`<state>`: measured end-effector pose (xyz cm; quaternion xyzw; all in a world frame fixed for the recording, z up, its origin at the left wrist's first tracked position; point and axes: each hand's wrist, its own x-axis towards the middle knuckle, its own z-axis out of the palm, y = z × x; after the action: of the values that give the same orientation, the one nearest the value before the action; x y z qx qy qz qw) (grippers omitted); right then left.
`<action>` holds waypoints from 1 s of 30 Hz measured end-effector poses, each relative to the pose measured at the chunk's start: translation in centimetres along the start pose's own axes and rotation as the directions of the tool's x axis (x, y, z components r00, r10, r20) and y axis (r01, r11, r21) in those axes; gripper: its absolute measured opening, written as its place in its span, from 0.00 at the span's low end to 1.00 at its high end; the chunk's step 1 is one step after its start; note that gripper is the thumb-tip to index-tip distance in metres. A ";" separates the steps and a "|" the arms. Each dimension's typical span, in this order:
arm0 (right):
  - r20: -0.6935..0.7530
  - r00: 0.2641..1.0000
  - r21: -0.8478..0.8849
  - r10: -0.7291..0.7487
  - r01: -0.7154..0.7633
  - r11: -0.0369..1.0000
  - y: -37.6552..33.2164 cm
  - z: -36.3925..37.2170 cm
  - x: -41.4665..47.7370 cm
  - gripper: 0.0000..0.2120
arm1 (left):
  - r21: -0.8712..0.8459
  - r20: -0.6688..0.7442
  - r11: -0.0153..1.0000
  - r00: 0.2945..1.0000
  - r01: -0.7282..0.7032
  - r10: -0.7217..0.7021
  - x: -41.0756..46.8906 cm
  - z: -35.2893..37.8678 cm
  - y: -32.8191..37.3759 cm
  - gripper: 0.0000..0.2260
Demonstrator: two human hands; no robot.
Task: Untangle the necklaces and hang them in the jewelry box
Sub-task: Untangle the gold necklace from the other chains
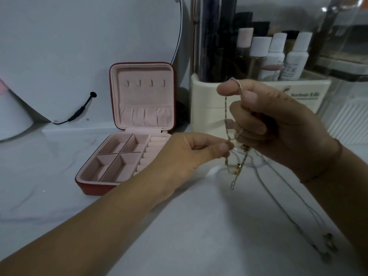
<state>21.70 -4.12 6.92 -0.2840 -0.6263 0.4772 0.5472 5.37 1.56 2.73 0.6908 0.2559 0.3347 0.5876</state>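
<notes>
A tangle of thin necklaces (235, 166) hangs in the air at centre right, with small gold and dark beads low in the knot. My right hand (278, 124) holds the chains up, one strand looped over its forefinger and pinched by the thumb. My left hand (191, 154) pinches a strand just below. A second thin chain (288, 208) trails down onto the white table toward dark beads at lower right. The red jewelry box (127, 156) stands open on the left, pink inside, with several hooks (145, 83) in its upright lid, all bare.
A cream cosmetics organiser (207, 108) with bottles and dark tubes stands right behind my hands. A round mirror (79, 46) with a black cable leans behind the box. A clear ribbed container (346, 120) sits at far right. The white tabletop (199, 226) spreads in front.
</notes>
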 end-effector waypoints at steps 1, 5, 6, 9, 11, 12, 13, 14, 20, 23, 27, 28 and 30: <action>-0.007 1.000 0.005 0.002 -0.002 1.000 0.0 0.0 0.0 0.13 | -0.004 -0.025 1.000 1.000 -0.012 0.012 0.0 -0.1 0.1 0.06; -0.050 0.999 0.012 0.010 -0.009 1.000 -0.1 -0.2 0.2 0.11 | 0.052 -0.177 0.996 0.981 -0.073 0.081 0.3 -1.1 0.4 0.05; -0.066 0.998 0.004 0.010 -0.010 1.000 -0.1 -0.2 0.2 0.11 | 0.080 -0.211 0.992 0.971 -0.093 0.108 0.4 -1.3 0.6 0.05; -0.142 0.989 -0.014 0.031 -0.034 0.999 -0.1 -0.5 0.4 0.10 | 0.147 -0.294 0.981 0.941 -0.129 0.168 0.5 -2.1 1.0 0.06; -0.229 0.971 -0.019 0.068 -0.075 0.997 0.0 -0.7 0.5 0.09 | 0.097 -0.305 0.989 0.943 -0.111 0.135 0.6 -2.4 1.2 0.07; -0.282 0.955 -0.021 0.097 -0.107 0.994 0.2 -0.8 0.6 0.09 | 0.017 -0.289 0.996 0.953 -0.092 0.093 0.7 -2.5 1.3 0.09; -0.333 0.934 -0.018 0.130 -0.145 0.989 0.3 -0.9 0.7 0.09 | -0.091 -0.267 0.993 0.963 -0.069 0.043 0.8 -2.5 1.4 0.11; -0.378 0.912 -0.013 0.161 -0.179 0.984 0.5 -1.0 0.9 0.09 | -0.198 -0.237 0.979 0.972 -0.042 -0.006 0.9 -2.5 1.6 0.12; -0.456 0.858 0.086 0.236 -0.222 0.971 1.6 -1.0 1.3 0.08 | -0.316 -0.059 0.949 0.998 0.012 -0.032 0.5 -2.4 2.1 0.06; -0.383 0.890 0.050 0.247 -0.247 0.968 1.9 -1.1 1.2 0.12 | -0.299 -0.028 0.954 0.999 0.006 -0.015 0.3 -2.5 2.1 0.06; -0.226 0.934 0.006 0.276 -0.282 0.959 2.2 -0.9 1.0 0.13 | -0.284 -0.011 0.959 1.000 -0.007 0.004 0.3 -2.6 1.9 0.06; -0.186 0.938 0.001 0.292 -0.297 0.955 2.3 -0.7 1.0 0.11 | -0.266 -0.002 0.964 1.000 -0.008 0.008 0.3 -2.7 1.9 0.06; -0.127 0.934 -0.090 0.334 -0.346 0.934 2.3 -0.6 0.9 0.13 | -0.214 0.024 0.977 0.999 -0.017 0.023 0.3 -2.7 1.8 0.06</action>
<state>21.67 -2.32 5.18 -0.4440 -0.5620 0.5128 0.4732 3.43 3.13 4.75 0.6304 0.2038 0.3573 0.6584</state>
